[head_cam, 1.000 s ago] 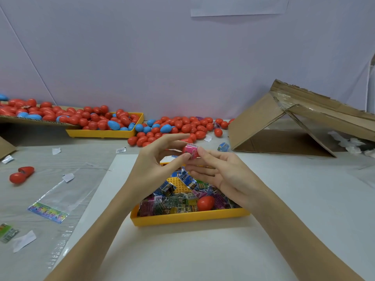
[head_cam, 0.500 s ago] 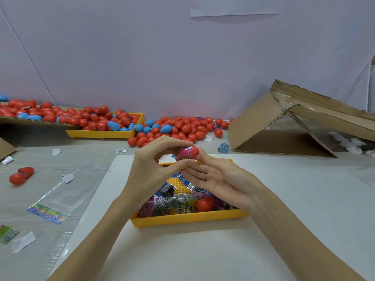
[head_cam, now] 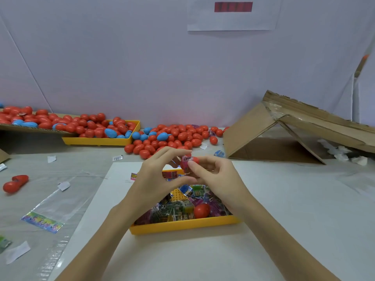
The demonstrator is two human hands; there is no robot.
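Your left hand (head_cam: pixel 160 177) and right hand (head_cam: pixel 220 177) meet in the air, and both pinch the same small pink packet (head_cam: pixel 185 164). The left fingers arch over it with the thumb below, and the right thumb presses on its near face. A red piece (head_cam: pixel 195 159) shows just behind the packet at your right fingertips. It is probably an egg half, though too little of it shows to be sure.

The packet looks very light, and its glossy wrapper is likely slick and crinkly, so it may slip or twist under pressure. Hold it by its flat faces, not its corners, and squeeze only gently.

Directly below your hands sits a yellow tray (head_cam: pixel 182 227) of mixed wrapped packets (head_cam: pixel 174 208), with one red egg (head_cam: pixel 201 210) among them. The tray stands on a white sheet (head_cam: pixel 182 258).

To your left lie a clear plastic bag (head_cam: pixel 50 205), some paper scraps and two red eggs (head_cam: pixel 15 183). Farther back, a second yellow tray (head_cam: pixel 101 141) and a loose pile of red and blue eggs (head_cam: pixel 172 136) run along the pale wall. At the right, an opened cardboard box (head_cam: pixel 284 136) lies tipped over.
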